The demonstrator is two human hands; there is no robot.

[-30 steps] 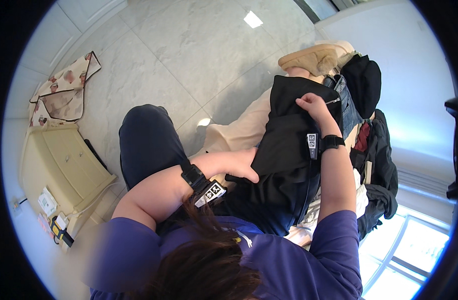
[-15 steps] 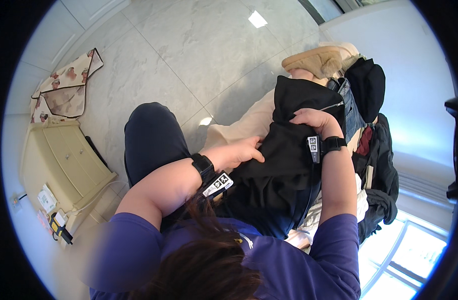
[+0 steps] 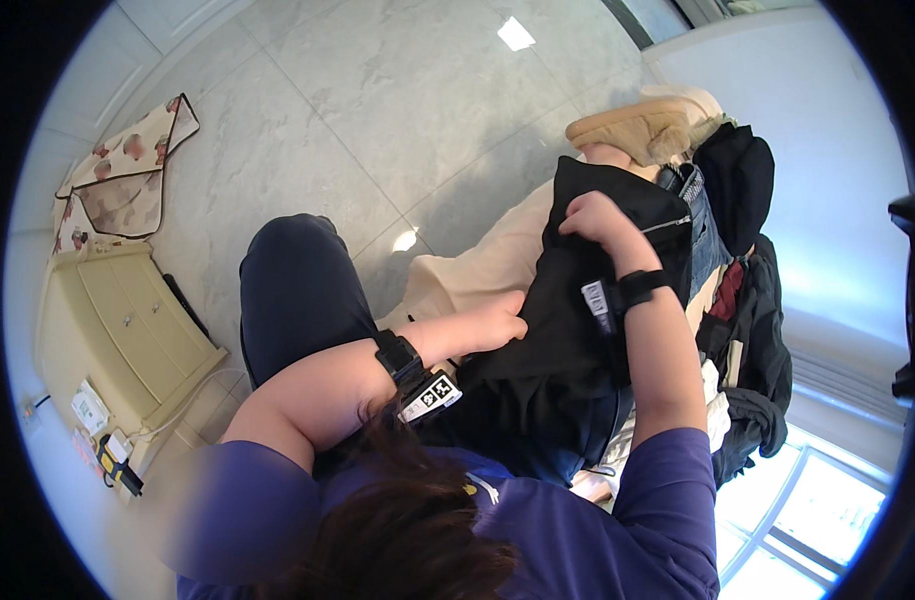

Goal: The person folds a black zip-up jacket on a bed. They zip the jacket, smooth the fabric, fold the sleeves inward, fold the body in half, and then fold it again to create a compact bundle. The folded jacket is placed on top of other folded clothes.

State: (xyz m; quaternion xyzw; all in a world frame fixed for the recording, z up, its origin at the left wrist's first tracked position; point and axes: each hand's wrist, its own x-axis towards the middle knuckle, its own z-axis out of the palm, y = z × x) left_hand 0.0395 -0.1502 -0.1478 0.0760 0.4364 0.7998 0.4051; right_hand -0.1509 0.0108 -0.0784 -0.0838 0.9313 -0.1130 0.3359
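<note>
A black garment (image 3: 548,370) with a short silver zipper is spread across my lap; its exact kind is not clear. My left hand (image 3: 500,320) is closed on the garment's left edge, fingers curled. Farther out, my right hand (image 3: 600,218) pinches the cloth near the far left edge, the zipper lying to its right. Both wrists wear black straps with small patterned tags. Beneath the garment, cream fabric (image 3: 468,275) shows on the left.
On the right lies a heap of clothes, with blue jeans (image 3: 711,235) and a dark garment (image 3: 763,310). A tan fuzzy slipper (image 3: 638,130) is beyond the lap. At left stand a cream cabinet (image 3: 128,310) and a patterned cloth (image 3: 128,170). Grey tiles cover the floor.
My right hand has moved left and away from me over the garment, toward its far left edge. My left hand has shifted slightly and its fingers are more curled.
</note>
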